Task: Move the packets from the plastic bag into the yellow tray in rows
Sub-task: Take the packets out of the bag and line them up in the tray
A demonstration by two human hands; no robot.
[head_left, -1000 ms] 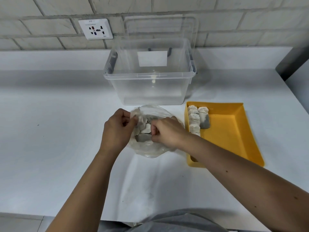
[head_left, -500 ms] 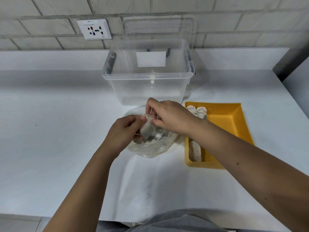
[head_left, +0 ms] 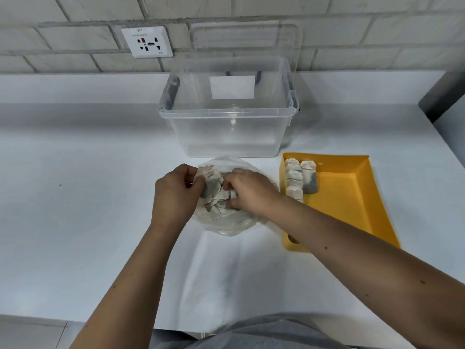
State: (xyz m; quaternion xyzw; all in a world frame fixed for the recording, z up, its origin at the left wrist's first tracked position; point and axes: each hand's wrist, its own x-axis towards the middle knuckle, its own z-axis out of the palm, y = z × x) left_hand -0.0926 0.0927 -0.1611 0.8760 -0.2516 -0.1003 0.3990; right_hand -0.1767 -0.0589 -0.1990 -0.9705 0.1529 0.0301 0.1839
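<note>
The right hand's fingers [head_left: 230, 196] are curled down into the mouth of the bag [head_left: 226, 222], pinched narrow among the crumpled packets [head_left: 214, 195] there; whether they have closed on one packet cannot be told, since the knuckles cover the tips. The left hand [head_left: 176, 195], just to the left in the middle of the frame, has its fingers closed on the bag's rim and on a packet at the upper edge of the heap, holding the mouth open. The loose packets lie directly between the two hands, touching both, in no order, so no long axis can be read for any one of them.

The tray [head_left: 352, 197] sits right of the bag, just beside it, with its long side running from upper frame to lower right. Along its left wall a row of packets [head_left: 294, 178] lies end to end, and one more packet [head_left: 309, 178] starts a second row beside it at the upper end. The right hand is the nearer one to the tray, and its forearm already crosses the tray's lower left corner. The next packet probably goes rightward and up, to the spot just below that lone packet, with its long axis along the tray's length like its neighbours
</note>
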